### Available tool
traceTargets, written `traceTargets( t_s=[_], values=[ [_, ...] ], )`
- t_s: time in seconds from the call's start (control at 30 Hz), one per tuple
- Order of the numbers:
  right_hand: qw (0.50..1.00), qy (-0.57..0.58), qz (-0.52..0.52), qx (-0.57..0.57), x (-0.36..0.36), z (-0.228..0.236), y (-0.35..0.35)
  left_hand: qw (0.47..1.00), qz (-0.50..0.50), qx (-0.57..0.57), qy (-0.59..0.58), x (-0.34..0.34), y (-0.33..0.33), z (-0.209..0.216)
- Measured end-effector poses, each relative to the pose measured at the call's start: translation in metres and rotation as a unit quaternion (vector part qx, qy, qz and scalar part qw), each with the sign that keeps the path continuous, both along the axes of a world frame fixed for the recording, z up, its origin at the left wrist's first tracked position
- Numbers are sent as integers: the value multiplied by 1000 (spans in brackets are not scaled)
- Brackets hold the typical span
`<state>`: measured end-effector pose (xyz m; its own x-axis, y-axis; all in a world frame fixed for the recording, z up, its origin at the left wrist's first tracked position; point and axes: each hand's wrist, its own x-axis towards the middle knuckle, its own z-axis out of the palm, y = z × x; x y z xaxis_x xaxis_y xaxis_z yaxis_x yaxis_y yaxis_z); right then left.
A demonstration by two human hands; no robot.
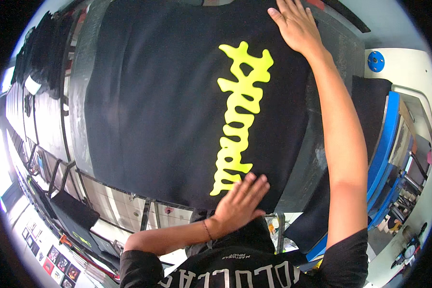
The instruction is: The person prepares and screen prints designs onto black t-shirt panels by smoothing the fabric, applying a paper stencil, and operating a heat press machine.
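Observation:
A black shirt [149,96] lies spread over a dark grey flat board [81,96], its neckline at the far edge of the view. Thick neon-yellow lettering [237,129] runs down the right half of the shirt, from the far side toward me. My left hand [240,199] rests with fingers stretched out at the near end of the lettering, partly covering it. At the far right, my right hand [297,26] lies flat near the shirt's edge with its fingers stretched out. Neither hand grips anything.
A heap of black fabric [38,57] hangs or lies at the far left, beside pale slatted boards. On the right is a machine with a blue frame [381,139], with black cloth [369,105] next to it. Dark metal bars [146,216] show under the board's near edge.

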<state>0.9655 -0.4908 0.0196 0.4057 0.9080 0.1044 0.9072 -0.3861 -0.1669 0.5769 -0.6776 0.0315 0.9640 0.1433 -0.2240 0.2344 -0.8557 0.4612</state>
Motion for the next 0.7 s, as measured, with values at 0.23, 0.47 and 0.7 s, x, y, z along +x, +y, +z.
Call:
traceTargets(
  t_s=[0.23, 0.47, 0.7],
  values=[
    [993, -52, -48, 97, -61, -44, -50, 990, -84, -103, -38, -35, -93, -8],
    [995, 12, -88, 52, -209, -14, -160, 984, 149, -71, -62, -38, -49, -4],
    [979, 154, -108, -74, -294, 9, -271, 931, 355, 73, -52, -33, 41, 3]
  ],
)
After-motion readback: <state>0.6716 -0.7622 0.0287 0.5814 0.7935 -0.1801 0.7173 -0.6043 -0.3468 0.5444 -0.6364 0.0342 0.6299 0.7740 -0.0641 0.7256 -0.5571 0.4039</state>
